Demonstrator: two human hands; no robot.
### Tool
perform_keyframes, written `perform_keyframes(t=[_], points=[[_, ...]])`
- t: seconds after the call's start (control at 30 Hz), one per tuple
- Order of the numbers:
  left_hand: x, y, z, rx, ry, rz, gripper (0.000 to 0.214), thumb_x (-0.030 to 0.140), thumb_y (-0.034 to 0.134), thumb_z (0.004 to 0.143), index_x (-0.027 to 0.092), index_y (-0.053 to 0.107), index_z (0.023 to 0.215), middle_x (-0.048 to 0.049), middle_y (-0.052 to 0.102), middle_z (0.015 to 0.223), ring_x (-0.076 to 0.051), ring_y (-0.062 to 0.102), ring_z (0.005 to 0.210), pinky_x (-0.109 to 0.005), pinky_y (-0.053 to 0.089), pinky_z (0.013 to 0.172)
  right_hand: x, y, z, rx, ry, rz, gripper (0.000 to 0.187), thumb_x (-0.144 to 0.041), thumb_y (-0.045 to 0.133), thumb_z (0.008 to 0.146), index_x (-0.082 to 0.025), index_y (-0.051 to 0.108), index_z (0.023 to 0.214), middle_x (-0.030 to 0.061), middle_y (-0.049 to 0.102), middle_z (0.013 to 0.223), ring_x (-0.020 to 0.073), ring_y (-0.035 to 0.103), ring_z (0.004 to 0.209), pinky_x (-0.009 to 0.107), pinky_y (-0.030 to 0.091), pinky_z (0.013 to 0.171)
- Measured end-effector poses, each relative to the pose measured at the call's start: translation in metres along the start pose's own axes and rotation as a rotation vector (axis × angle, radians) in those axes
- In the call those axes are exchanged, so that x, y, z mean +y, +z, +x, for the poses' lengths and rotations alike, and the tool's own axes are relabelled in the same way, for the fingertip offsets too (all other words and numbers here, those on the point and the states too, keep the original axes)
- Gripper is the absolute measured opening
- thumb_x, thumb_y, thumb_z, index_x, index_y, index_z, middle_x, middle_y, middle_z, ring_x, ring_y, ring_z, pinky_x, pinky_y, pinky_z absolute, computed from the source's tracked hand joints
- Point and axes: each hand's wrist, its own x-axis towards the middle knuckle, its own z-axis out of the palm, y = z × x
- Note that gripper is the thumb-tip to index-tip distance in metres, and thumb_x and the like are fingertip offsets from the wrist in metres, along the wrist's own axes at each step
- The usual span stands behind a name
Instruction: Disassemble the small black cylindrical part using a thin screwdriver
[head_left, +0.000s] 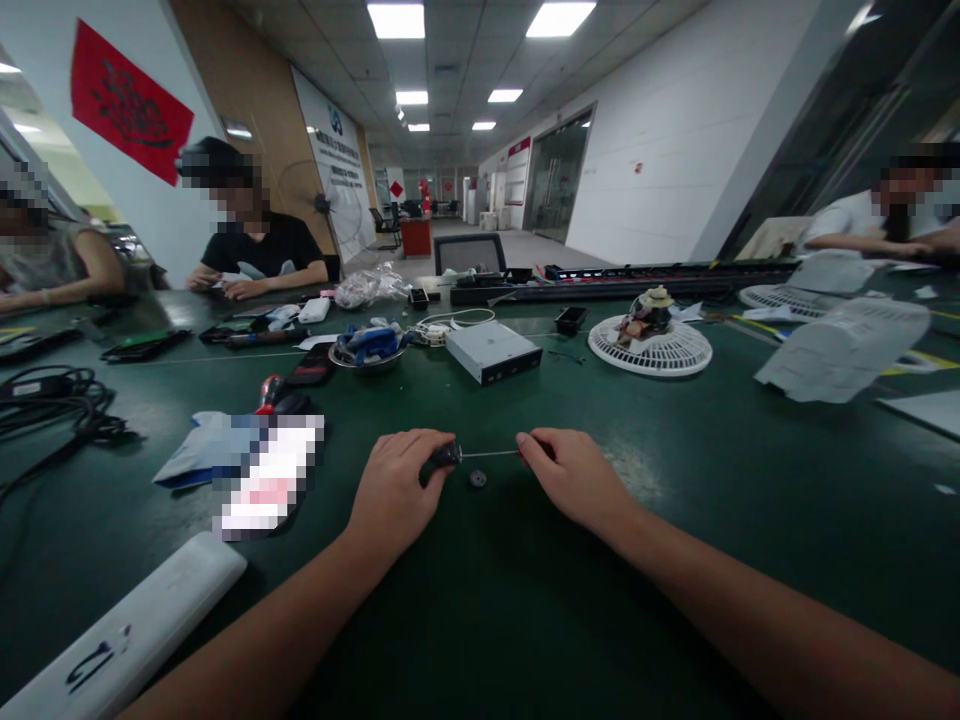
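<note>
Green workbench (525,610), wire (489,453) between hands (397,490) (574,482) (ends hidden)

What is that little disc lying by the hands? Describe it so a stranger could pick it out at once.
On the dark green workbench, find the left hand and right hand holding a thin wire between them. Just below the wire lies a small round dark disc, the only loose round piece between the hands, touching neither.
</note>
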Motion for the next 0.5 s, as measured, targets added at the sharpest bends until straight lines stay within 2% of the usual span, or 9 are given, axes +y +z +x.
perform_keyframes(t=[0.13, 0.2, 0.27, 0.3, 0.37, 0.5], points=[[-0.002, 0.0, -0.001, 0.071, -0.142, -0.022, 0.033, 0.025, 0.059, 0.088, 0.022, 0.054, 0.12, -0.0057, 0.066, 0.108, -0.024, 0.061, 0.098, -0.042, 0.05, 0.085, 0.005, 0.002, 0.004, -0.021, 0.078, 0.225, 0.048, -0.052, 0.039, 0.093, -0.018, 0.054, 0.062, -0.0001, 0.05, 0.055, 0.0133, 0.046, 0.051, 0.028, 0.031, 0.05], [-0.003, 0.001, -0.001, 0.068, -0.152, -0.03, 0.034, 0.027, 0.056, 0.091, 0.021, 0.051, 0.124, -0.0074, 0.064, 0.111, -0.024, 0.06, 0.097, -0.042, 0.05, 0.084, 0.005, 0.005, 0.003, -0.044, 0.044, 0.366, 0.045, -0.053, 0.042, 0.091, -0.017, 0.056, 0.068, -0.0001, 0.052, 0.06, 0.0132, 0.048, 0.055, 0.027, 0.036, 0.053], [-0.002, 0.001, -0.001, 0.026, -0.107, -0.044, 0.034, 0.025, 0.052, 0.092, 0.02, 0.049, 0.126, -0.0086, 0.063, 0.113, -0.023, 0.06, 0.098, -0.042, 0.05, 0.085, 0.003, 0.009, 0.001, -0.103, -0.011, 0.436, 0.032, -0.047, 0.053, 0.087, -0.016, 0.062, 0.082, 0.0013, 0.058, 0.071, 0.0139, 0.052, 0.063, 0.027, 0.041, 0.059], [-0.001, 0.001, -0.002, -0.002, -0.077, -0.051, 0.034, 0.024, 0.051, 0.093, 0.019, 0.048, 0.126, -0.009, 0.063, 0.114, -0.023, 0.059, 0.099, -0.042, 0.049, 0.086, 0.003, 0.011, -0.001, -0.133, -0.038, 0.433, 0.027, -0.042, 0.059, 0.084, -0.016, 0.063, 0.091, 0.002, 0.061, 0.078, 0.0145, 0.054, 0.067, 0.027, 0.042, 0.062], [0.001, 0.002, -0.002, -0.054, -0.015, -0.054, 0.033, 0.022, 0.05, 0.093, 0.018, 0.048, 0.125, -0.0098, 0.063, 0.115, -0.024, 0.059, 0.101, -0.042, 0.049, 0.088, 0.001, 0.015, -0.004, -0.173, -0.083, 0.353, 0.028, -0.035, 0.067, 0.079, -0.018, 0.063, 0.102, 0.0032, 0.062, 0.088, 0.0159, 0.056, 0.074, 0.029, 0.044, 0.065], [0.004, 0.003, -0.002, -0.128, 0.085, -0.03, 0.03, 0.018, 0.053, 0.09, 0.018, 0.051, 0.12, -0.0091, 0.063, 0.114, -0.024, 0.059, 0.102, -0.042, 0.046, 0.09, -0.001, 0.02, -0.006, -0.197, -0.226, 0.192, 0.014, -0.023, 0.071, 0.076, -0.019, 0.065, 0.088, 0.0047, 0.062, 0.094, 0.0183, 0.058, 0.084, 0.031, 0.045, 0.072]])
